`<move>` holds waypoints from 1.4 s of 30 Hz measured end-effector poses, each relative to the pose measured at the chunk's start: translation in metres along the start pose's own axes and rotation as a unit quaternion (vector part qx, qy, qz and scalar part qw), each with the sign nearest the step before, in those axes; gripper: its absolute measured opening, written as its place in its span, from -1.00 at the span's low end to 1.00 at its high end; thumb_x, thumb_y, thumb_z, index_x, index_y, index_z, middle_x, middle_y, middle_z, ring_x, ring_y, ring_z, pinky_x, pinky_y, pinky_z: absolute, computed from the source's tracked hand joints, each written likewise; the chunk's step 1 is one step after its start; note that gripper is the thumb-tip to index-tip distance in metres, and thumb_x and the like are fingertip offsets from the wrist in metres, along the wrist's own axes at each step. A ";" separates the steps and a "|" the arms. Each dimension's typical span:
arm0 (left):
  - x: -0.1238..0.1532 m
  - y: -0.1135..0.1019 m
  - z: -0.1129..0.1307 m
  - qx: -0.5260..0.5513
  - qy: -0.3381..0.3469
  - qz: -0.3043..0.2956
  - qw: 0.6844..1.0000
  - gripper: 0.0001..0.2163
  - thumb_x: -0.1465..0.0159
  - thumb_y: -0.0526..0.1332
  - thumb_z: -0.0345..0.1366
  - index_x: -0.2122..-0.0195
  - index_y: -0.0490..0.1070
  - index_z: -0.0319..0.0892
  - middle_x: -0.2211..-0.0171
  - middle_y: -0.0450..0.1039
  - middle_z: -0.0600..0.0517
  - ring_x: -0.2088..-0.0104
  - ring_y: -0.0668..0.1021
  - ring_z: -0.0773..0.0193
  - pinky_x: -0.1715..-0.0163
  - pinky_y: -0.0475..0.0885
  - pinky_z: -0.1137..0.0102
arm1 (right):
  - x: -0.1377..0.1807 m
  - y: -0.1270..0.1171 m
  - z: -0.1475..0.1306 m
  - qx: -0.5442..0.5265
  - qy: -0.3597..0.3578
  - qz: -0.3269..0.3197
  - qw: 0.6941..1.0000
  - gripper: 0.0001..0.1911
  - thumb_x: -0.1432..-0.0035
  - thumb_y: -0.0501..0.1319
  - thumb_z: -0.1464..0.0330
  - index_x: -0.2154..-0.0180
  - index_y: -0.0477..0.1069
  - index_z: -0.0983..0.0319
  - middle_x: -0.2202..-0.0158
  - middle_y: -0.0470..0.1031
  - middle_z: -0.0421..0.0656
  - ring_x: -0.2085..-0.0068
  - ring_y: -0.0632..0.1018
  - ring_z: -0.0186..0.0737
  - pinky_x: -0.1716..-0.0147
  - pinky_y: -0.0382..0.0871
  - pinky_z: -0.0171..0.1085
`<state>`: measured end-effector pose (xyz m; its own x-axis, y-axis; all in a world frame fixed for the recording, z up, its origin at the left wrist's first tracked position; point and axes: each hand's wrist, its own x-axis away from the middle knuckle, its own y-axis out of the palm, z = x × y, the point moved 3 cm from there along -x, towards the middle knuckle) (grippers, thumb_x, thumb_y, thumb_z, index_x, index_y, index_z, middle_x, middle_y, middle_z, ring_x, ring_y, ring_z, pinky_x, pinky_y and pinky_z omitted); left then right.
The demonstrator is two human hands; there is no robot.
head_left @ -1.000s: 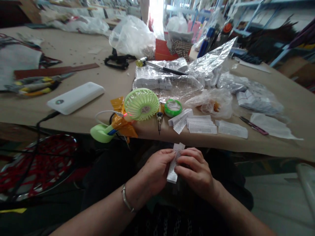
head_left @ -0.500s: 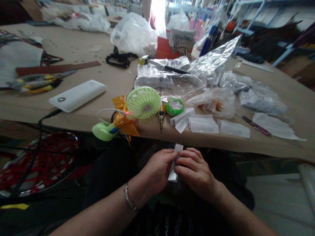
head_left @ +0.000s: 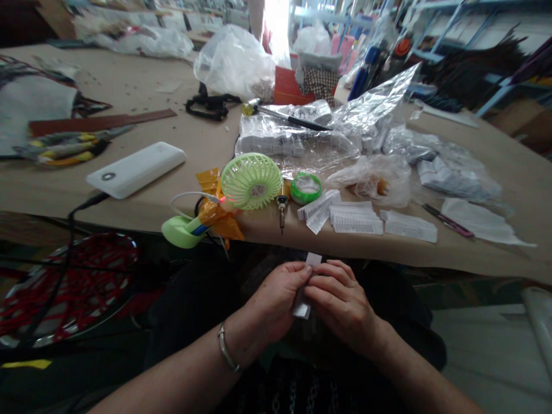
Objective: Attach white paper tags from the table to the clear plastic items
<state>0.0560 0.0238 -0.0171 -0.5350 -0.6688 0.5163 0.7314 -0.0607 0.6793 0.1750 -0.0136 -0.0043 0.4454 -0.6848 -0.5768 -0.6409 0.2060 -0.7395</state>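
Below the table edge, my left hand (head_left: 278, 299) and my right hand (head_left: 342, 302) meet over my lap. Both are closed on a narrow white printed label strip (head_left: 302, 309), whose ends stick out above and below the fingers; its middle is covered. A silver bangle circles my left wrist. On the table just beyond lie printed label stacks: a slanted one (head_left: 319, 210), a fanned one (head_left: 356, 217) and a flatter one (head_left: 409, 225). A pointed tool with a metal tip (head_left: 282, 213) and a round green tub (head_left: 306, 188) stand to their left.
A green fan (head_left: 251, 181) is taped at the table edge, beside a white power bank (head_left: 137, 169) with a hanging cable. Plastic-bagged labels (head_left: 293, 144) lie behind. Tweezers or a thin cutter (head_left: 448, 221) rest at right. A basket of red cord (head_left: 73, 287) stands lower left.
The fingers of my right hand have shifted slightly left over the label strip and cover more of it. The things on the table stay in place.
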 end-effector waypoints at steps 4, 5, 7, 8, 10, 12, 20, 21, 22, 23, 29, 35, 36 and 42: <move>0.002 0.000 0.001 -0.038 -0.011 0.000 0.999 -0.87 -0.14 0.26 -0.35 0.34 0.47 -0.34 0.50 0.47 -0.04 0.57 0.48 0.37 0.53 0.36 0.49 | 0.004 -0.007 0.009 -0.092 0.139 0.085 0.982 -0.74 -0.09 0.20 0.41 0.12 0.35 0.17 0.18 0.48 -0.09 0.04 0.44 -0.10 0.03 0.33 -0.05; 0.003 -0.001 0.001 -0.052 -0.016 0.003 0.998 -0.86 -0.17 0.23 -0.33 0.32 0.46 -0.33 0.50 0.48 -0.05 0.57 0.49 0.36 0.53 0.38 0.46 | 0.005 -0.007 0.014 -0.126 0.207 0.107 0.964 -0.77 -0.10 0.20 0.38 0.15 0.35 0.17 0.20 0.47 -0.09 0.07 0.46 -0.11 0.08 0.36 -0.09; 0.004 -0.001 -0.001 -0.079 -0.022 0.003 0.997 -0.84 -0.21 0.19 -0.30 0.29 0.45 -0.31 0.49 0.48 -0.06 0.57 0.50 0.34 0.53 0.40 0.45 | 0.007 -0.004 0.024 -0.215 0.337 0.110 0.910 -0.82 -0.10 0.20 0.31 0.22 0.36 0.19 0.27 0.46 -0.14 0.21 0.49 -0.18 0.21 0.40 -0.20; 0.005 -0.002 -0.001 -0.089 -0.020 -0.001 0.996 -0.83 -0.22 0.18 -0.29 0.29 0.45 -0.31 0.49 0.48 -0.06 0.57 0.50 0.35 0.53 0.39 0.46 | 0.008 -0.001 0.027 -0.267 0.384 0.096 0.879 -0.83 -0.09 0.21 0.28 0.25 0.36 0.20 0.32 0.46 -0.17 0.28 0.49 -0.23 0.28 0.40 -0.25; 0.006 -0.002 -0.003 -0.101 -0.016 -0.020 0.995 -0.81 -0.22 0.17 -0.25 0.30 0.44 -0.30 0.48 0.47 -0.05 0.56 0.49 0.36 0.53 0.39 0.47 | 0.006 0.006 0.030 -0.356 0.434 0.071 0.825 -0.84 -0.07 0.23 0.26 0.34 0.37 0.22 0.42 0.43 -0.23 0.40 0.46 -0.33 0.38 0.36 -0.33; 0.007 -0.002 -0.004 -0.111 -0.021 -0.040 0.993 -0.79 -0.22 0.18 -0.22 0.31 0.44 -0.29 0.48 0.47 -0.04 0.56 0.49 0.36 0.52 0.39 0.46 | 0.004 0.011 0.030 -0.405 0.450 0.074 0.792 -0.85 -0.05 0.23 0.28 0.41 0.37 0.23 0.47 0.41 -0.27 0.46 0.41 -0.38 0.43 0.32 -0.37; 0.009 -0.005 -0.005 -0.126 -0.063 -0.056 0.988 -0.82 -0.16 0.23 -0.21 0.39 0.38 -0.24 0.55 0.39 0.06 0.61 0.47 0.36 0.59 0.36 0.46 | 0.003 0.015 0.024 -0.398 0.445 0.064 0.799 -0.85 -0.06 0.22 0.28 0.43 0.36 0.23 0.48 0.41 -0.26 0.47 0.42 -0.37 0.43 0.35 -0.36; 0.009 -0.006 -0.004 -0.126 -0.063 -0.054 0.989 -0.83 -0.16 0.22 -0.22 0.40 0.37 -0.24 0.56 0.37 0.07 0.61 0.47 0.36 0.60 0.35 0.46 | 0.003 0.013 0.023 -0.376 0.432 0.065 0.817 -0.86 -0.08 0.21 0.27 0.39 0.36 0.22 0.46 0.42 -0.25 0.44 0.44 -0.35 0.41 0.37 -0.35; 0.008 -0.006 -0.004 -0.125 -0.063 -0.052 0.989 -0.84 -0.16 0.22 -0.22 0.40 0.37 -0.24 0.57 0.36 0.07 0.62 0.47 0.36 0.61 0.35 0.47 | 0.002 0.012 0.022 -0.345 0.413 0.067 0.840 -0.86 -0.09 0.20 0.28 0.33 0.37 0.21 0.41 0.44 -0.23 0.39 0.47 -0.32 0.36 0.39 -0.33; 0.008 -0.005 -0.004 -0.126 -0.062 -0.051 0.989 -0.84 -0.16 0.21 -0.23 0.41 0.37 -0.24 0.57 0.36 0.07 0.62 0.46 0.36 0.61 0.34 0.47 | 0.002 0.010 0.021 -0.307 0.386 0.069 0.867 -0.84 -0.11 0.18 0.28 0.25 0.37 0.19 0.34 0.46 -0.20 0.32 0.49 -0.29 0.30 0.41 -0.30; 0.008 -0.005 -0.003 -0.147 -0.062 -0.041 0.986 -0.89 -0.17 0.19 -0.31 0.41 0.39 -0.27 0.59 0.36 0.05 0.64 0.43 0.40 0.61 0.33 0.49 | -0.003 0.006 0.015 -0.123 0.234 0.024 0.964 -0.67 -0.15 0.14 0.31 0.02 0.34 0.18 0.09 0.40 -0.05 0.06 0.45 -0.13 0.07 0.38 -0.15; 0.010 -0.007 -0.002 -0.130 -0.044 -0.045 0.989 -0.84 -0.20 0.16 -0.25 0.40 0.37 -0.26 0.57 0.36 0.06 0.63 0.42 0.41 0.61 0.32 0.50 | -0.003 0.007 0.017 -0.147 0.274 0.048 0.949 -0.64 -0.18 0.11 0.30 -0.02 0.28 0.18 0.14 0.46 -0.10 0.12 0.50 -0.17 0.11 0.40 -0.19; 0.010 -0.007 -0.002 -0.130 -0.038 -0.047 0.990 -0.84 -0.21 0.15 -0.25 0.41 0.37 -0.25 0.57 0.35 0.06 0.62 0.42 0.41 0.61 0.31 0.51 | -0.002 0.008 0.018 -0.161 0.292 0.049 0.941 -0.64 -0.18 0.11 0.30 -0.02 0.28 0.17 0.17 0.48 -0.12 0.15 0.52 -0.20 0.13 0.42 -0.22; 0.011 -0.010 0.000 -0.141 -0.028 -0.037 0.989 -0.87 -0.21 0.13 -0.30 0.41 0.35 -0.26 0.58 0.34 0.07 0.63 0.42 0.42 0.60 0.33 0.51 | -0.011 0.013 0.015 -0.184 0.266 0.022 0.946 -0.73 -0.18 0.10 0.33 0.07 0.38 0.17 0.19 0.47 -0.13 0.17 0.51 -0.22 0.16 0.41 -0.25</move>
<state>0.0426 0.0177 -0.0185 -0.6086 -0.6133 0.5034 0.7735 -0.3171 0.5488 0.1714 0.0069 -0.0129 0.0988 -0.9561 -0.2760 -0.8698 0.0518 -0.4908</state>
